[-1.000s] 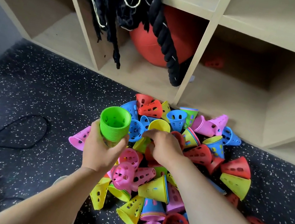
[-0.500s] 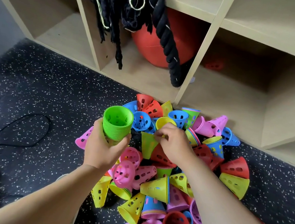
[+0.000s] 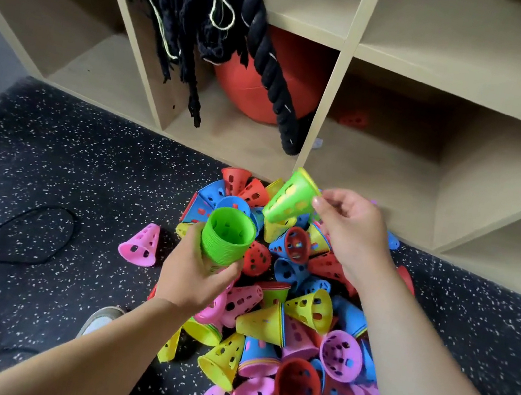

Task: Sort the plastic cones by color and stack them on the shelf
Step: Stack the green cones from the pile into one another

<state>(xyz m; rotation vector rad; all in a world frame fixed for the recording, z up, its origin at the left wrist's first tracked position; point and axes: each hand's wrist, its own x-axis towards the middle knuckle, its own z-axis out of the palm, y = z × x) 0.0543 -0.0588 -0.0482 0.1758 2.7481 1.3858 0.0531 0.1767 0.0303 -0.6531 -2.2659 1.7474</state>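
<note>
One perforated green cone is pinched between the thumb and fingers of the right hand, above a floor pile of red, blue, yellow and pink plastic cones. Just left, and apart from it, the left hand grips one ribbed stack of nested green cones, open end up. One pink cone lies alone further left. Beyond both hands, a wooden shelf holds one red ball and a thick black rope.

The stack of cones stands in the fingers of the left hand; the single cone, tilted, is pinched by the right hand just beyond. Below both, the pile of cones lies on the floor. Left of the fingers lies a lone cone, then a cable. Beyond them stands the shelf, a ball, perhaps, in it behind a rope
</note>
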